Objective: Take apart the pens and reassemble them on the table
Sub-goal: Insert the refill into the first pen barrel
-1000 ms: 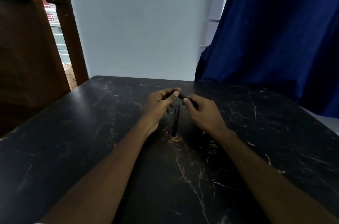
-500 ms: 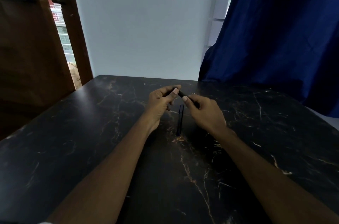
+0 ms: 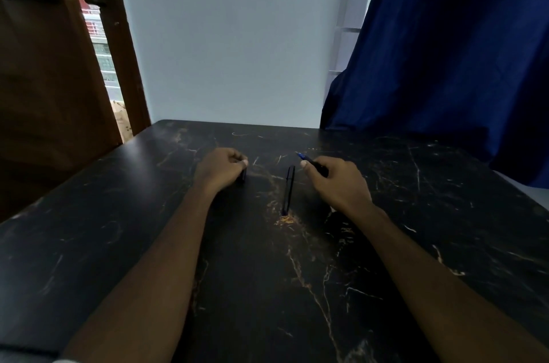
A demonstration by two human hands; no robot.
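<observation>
My right hand (image 3: 335, 181) grips an uncapped dark pen (image 3: 312, 163) whose blue tip points up and to the left. My left hand (image 3: 221, 168) is curled round the pen's black cap (image 3: 243, 177), low by the table surface. The two hands are apart. Between them a second dark pen (image 3: 288, 189) lies capped on the black marble table (image 3: 118, 229), running toward me. Most of the cap is hidden under my left fingers.
A blue curtain (image 3: 445, 50) hangs at the back right, over the table's far right corner. A brown wooden door (image 3: 44, 80) stands at the left. A pale wall (image 3: 231, 36) rises behind the table's far edge.
The hands, together on one pen before, have pulled apart. The cap came off in my left hand, moving left; my right hand moved right with the pen body, its tip now bare.
</observation>
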